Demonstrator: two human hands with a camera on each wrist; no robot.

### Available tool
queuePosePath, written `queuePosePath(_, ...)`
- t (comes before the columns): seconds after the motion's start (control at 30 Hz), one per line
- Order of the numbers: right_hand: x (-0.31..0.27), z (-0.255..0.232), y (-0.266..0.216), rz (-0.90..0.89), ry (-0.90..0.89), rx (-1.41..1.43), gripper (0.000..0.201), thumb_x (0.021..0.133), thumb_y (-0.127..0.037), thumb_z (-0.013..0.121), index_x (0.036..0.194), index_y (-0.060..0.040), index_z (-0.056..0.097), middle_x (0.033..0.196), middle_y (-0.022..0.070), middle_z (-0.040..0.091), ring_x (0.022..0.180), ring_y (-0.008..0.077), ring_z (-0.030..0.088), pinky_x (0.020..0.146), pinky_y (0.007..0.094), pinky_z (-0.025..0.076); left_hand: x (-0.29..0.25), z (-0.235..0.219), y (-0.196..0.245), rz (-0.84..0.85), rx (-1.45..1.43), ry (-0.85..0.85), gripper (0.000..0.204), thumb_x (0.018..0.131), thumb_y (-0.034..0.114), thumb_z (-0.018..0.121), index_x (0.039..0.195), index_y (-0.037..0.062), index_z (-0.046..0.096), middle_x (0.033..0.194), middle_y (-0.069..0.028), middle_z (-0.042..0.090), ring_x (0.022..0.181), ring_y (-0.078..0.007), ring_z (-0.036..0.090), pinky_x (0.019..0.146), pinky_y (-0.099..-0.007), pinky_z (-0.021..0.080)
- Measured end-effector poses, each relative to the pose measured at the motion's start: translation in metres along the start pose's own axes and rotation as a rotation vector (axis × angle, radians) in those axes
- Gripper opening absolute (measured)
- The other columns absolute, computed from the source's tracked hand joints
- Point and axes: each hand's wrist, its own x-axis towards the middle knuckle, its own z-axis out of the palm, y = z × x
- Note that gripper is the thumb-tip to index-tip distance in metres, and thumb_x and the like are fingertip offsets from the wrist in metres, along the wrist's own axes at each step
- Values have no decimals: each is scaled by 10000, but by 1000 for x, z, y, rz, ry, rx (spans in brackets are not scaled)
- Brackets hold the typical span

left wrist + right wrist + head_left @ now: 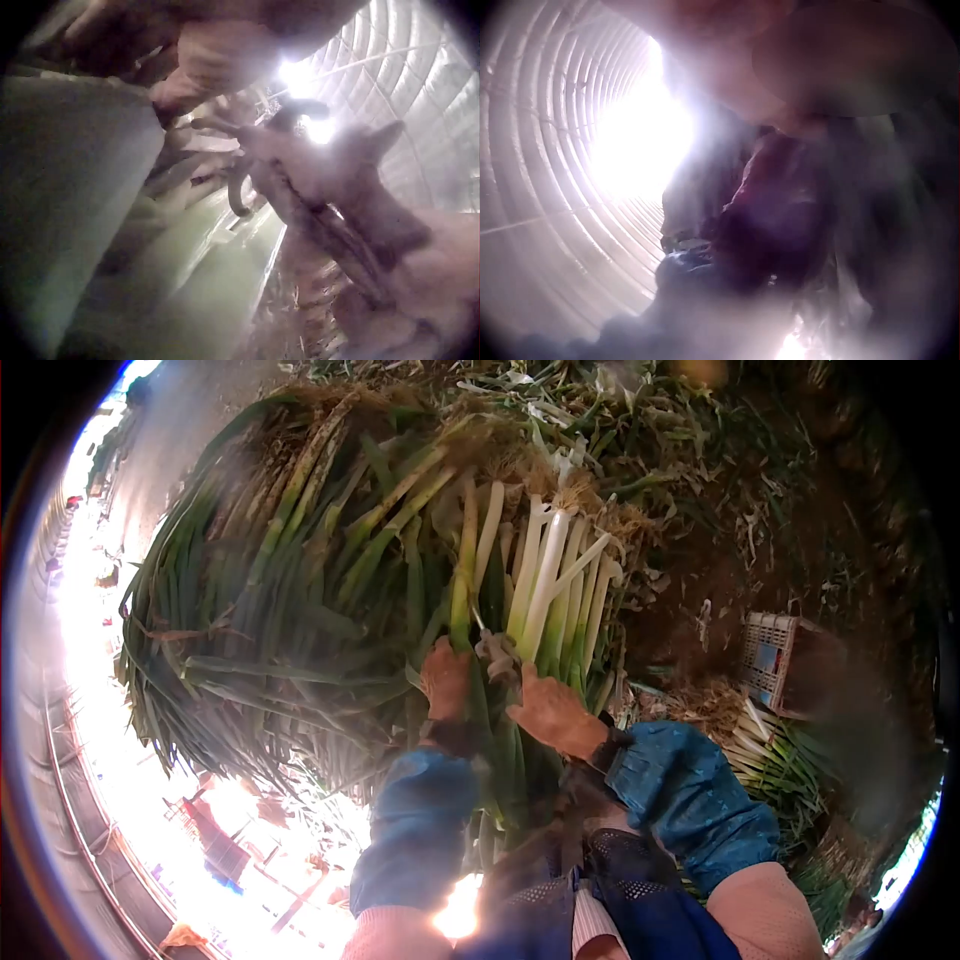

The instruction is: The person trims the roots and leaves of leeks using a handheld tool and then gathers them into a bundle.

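My left hand (446, 678) grips a leek (462, 575) by its green part, its root end pointing away from me. The left wrist view has my fingers (214, 71) curled at a broad pale green stalk (90, 187). Beside it, my right hand (560, 715) holds an air blow gun (497, 652) with a thin nozzle. Its hooked trigger (238, 196) shows in the left wrist view. Close to the right hand lie several peeled white leeks (545, 585) with roots away from me. The right wrist view is blurred and glaring.
A large heap of untrimmed leeks (270, 580) spreads to the left. Stripped leaves and debris (640, 430) cover the ground ahead. At the right are a plastic crate (770, 655) and another bundle of leeks (770, 755). A ribbed tunnel wall (547, 150) curves overhead.
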Motion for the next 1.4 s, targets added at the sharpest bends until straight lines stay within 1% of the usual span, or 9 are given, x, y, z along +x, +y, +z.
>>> queuePosePath(0.2,-27,-20,-19,124,-128,34,623,779,-275,600,1186,100,314,760,282,592,732,449,570,658,503,449,44,35,-25,184,-14,187,404,710,275,644,978,1,515,866,-241,605,828,-428,570,712,-487,451)
queuePosePath(0.33,-19,-16,-20,55,-90,-8,602,784,-269,598,1174,98,324,762,282,590,737,448,571,670,499,449,43,20,-24,143,50,7,464,687,267,660,1029,18,470,846,-239,605,802,-436,574,695,-498,451)
queuePosePath(0.47,-1,0,-13,-92,65,-75,609,781,-257,595,1188,107,326,769,274,588,756,430,576,685,497,449,6,-20,-24,55,200,-108,494,667,235,660,1066,36,449,810,-225,610,770,-418,589,666,-509,457)
queuePosePath(0.57,12,-6,-12,-14,48,33,648,777,-262,593,1224,112,310,782,266,590,758,419,579,688,502,449,-19,-32,-36,18,293,-70,533,661,220,652,1113,42,432,787,-207,619,739,-393,605,646,-511,463)
queuePosePath(0.8,-45,2,-45,37,-205,-61,646,774,-240,568,1240,111,289,786,255,601,754,421,586,684,498,458,-76,-40,-54,-73,310,-94,631,710,230,618,1257,56,357,761,-177,626,627,-385,601,614,-506,462)
queuePosePath(0.9,-13,14,-31,15,-104,-113,649,772,-231,565,1237,121,280,792,259,603,764,426,587,695,493,462,-106,-45,-47,-229,293,-158,560,725,206,610,1212,103,355,810,-239,620,752,-435,596,626,-505,454)
queuePosePath(1.17,-2,18,-35,30,-84,-231,431,756,-159,529,1077,103,409,790,245,614,765,396,610,675,452,492,-138,-51,-61,-177,184,-200,666,699,262,646,1265,122,324,796,-222,618,753,-424,599,660,-521,451)
queuePosePath(1.27,17,27,-26,6,-41,-199,649,774,-217,526,1262,133,281,810,264,604,788,408,593,724,477,467,-149,-47,-70,-136,176,-144,687,678,240,635,1282,152,321,810,-226,621,759,-429,598,676,-518,457)
queuePosePath(1.4,43,16,-26,10,-19,-132,673,774,-238,539,1268,138,280,819,274,599,796,416,585,729,483,459,-156,-70,-45,-197,-39,-183,664,689,139,633,1299,101,371,911,-262,602,857,-416,585,731,-475,453)
